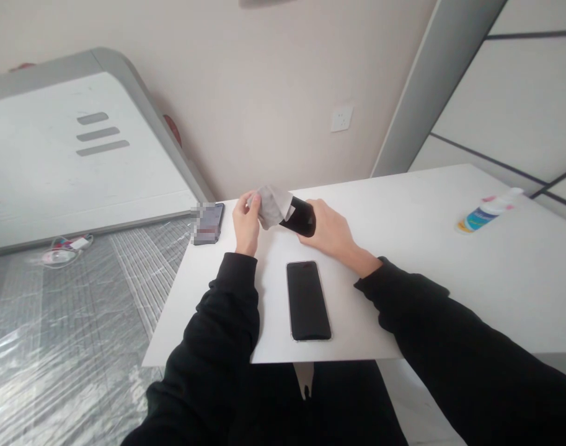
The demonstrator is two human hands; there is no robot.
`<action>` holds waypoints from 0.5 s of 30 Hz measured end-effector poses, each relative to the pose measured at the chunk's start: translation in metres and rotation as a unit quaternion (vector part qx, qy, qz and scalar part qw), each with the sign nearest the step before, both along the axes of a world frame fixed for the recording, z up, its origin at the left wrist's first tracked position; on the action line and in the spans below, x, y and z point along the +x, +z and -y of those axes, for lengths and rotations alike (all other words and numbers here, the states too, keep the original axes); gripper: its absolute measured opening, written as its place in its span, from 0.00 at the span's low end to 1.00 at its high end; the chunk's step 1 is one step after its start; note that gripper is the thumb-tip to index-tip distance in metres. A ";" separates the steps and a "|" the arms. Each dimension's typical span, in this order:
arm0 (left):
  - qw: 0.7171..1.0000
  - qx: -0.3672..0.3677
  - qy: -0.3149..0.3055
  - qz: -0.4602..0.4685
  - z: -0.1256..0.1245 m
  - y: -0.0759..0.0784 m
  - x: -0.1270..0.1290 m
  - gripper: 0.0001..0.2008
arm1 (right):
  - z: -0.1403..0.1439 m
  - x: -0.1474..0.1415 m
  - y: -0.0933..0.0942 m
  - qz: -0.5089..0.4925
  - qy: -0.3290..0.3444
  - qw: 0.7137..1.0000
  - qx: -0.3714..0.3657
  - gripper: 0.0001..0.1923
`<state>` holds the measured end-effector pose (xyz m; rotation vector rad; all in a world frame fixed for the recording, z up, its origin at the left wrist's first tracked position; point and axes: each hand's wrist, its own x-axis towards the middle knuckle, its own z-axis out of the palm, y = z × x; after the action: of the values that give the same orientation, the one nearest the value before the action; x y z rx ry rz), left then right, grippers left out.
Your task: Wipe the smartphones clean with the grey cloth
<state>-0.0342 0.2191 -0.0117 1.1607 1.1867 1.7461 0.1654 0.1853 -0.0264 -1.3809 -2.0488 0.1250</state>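
1. The left hand (246, 226) pinches a crumpled grey cloth (271, 207) between thumb and fingers, above the far edge area of the white table (519, 291).
2. The right hand (331, 229) is wrapped around a black, phone-shaped device (304, 218) with rounded corners, gripping its right end; the device tilts downward to the right.
3. The cloth covers the left end of that device, so the two hands face each other with cloth and device between them (how far the cloth reaches around the back, I cannot tell).
4. Nearer the person, a smartphone in a clear case (309, 300) lies on the table between the forearms, its dark screen facing up.
5. To the left of the left hand, a second smartphone (216, 222) lies at the table's left edge, partly blurred out by pixelation.
6. Well to the right is a white plastic bottle with a blue label (487, 212).
7. Beyond the table, a wall socket (342, 118) sits on the pale wall (273, 93).
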 end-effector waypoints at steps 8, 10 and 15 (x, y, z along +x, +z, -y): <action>0.972 0.057 0.060 -0.222 0.010 0.007 0.000 0.10 | 0.001 0.000 0.000 0.032 0.020 0.999 0.026 0.27; 0.969 0.046 0.056 -0.237 0.008 0.009 -0.002 0.08 | 0.001 0.002 0.000 0.042 0.026 0.998 0.040 0.28; 0.979 0.009 0.045 -0.197 0.003 0.013 -0.013 0.20 | -0.001 0.002 -0.003 0.061 0.039 0.994 0.085 0.27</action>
<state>-0.0468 0.2159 0.0010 1.5342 1.4764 1.6389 0.1675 0.1862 -0.0295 -1.2299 -2.1600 -0.1005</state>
